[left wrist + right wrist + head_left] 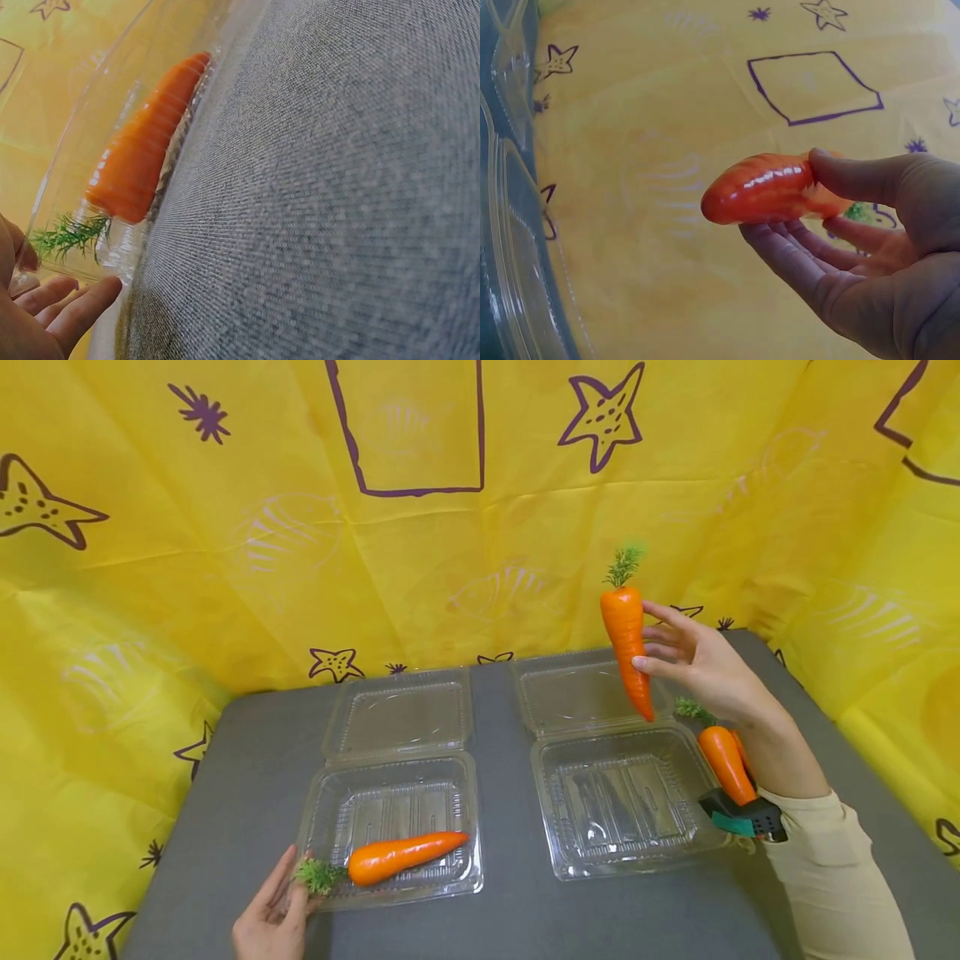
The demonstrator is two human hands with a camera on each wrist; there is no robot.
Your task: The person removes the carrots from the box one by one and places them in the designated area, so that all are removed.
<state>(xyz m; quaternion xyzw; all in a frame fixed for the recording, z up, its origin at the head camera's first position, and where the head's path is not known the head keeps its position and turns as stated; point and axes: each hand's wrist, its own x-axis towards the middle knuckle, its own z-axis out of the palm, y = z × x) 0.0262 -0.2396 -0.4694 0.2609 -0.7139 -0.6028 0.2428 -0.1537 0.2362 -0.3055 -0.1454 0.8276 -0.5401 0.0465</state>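
Note:
My right hand (701, 668) holds an orange carrot (624, 639) upright in the air, thumb on one side and fingers on the other. Its green leafy top points up and its tip hangs over the right clear plastic container (551, 810). In the right wrist view the carrot (761, 187) points toward the camera. At the near left corner of the left clear plastic container (471, 793), my left hand (273, 914) grips the rim between thumb and fingers. Inside that container lies another carrot (405, 857), its leaves by my left thumb.
More carrots (723, 764) lie on the grey table (502, 910) right of the right container, partly hidden by my right forearm. Both containers have their lids (401, 718) folded back toward the yellow patterned cloth (420, 560), which surrounds the back and sides.

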